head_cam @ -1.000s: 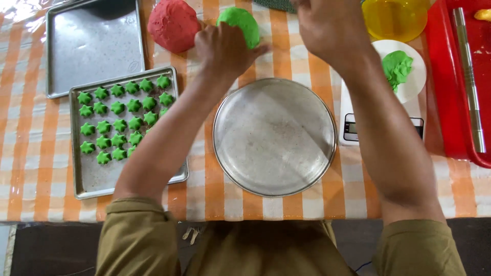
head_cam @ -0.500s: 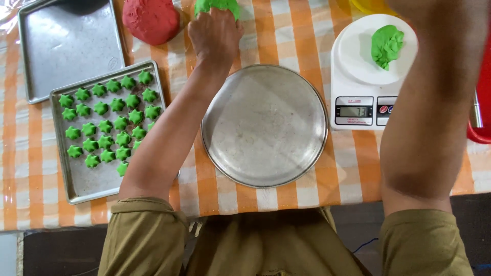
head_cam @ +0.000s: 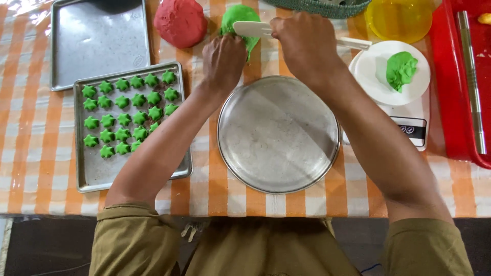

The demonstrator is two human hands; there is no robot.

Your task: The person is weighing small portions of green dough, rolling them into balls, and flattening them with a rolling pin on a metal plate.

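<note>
Hands working at twelve o'clock of the bench, left hand [head_cam: 223, 59] pressing closed on green dough lump [head_cam: 239, 20], right hand [head_cam: 306, 43] gripping white scraper [head_cam: 255, 29], cutting into it, round pan [head_cam: 279, 134] lying below.

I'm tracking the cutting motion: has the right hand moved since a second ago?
Yes. The right hand has come in over the green dough with a white scraper, left of the yellow bowl.

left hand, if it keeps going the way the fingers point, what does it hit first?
The left hand points away from the body and already touches the green dough ball; that comes first, probably with the white knife blade on it.
</note>
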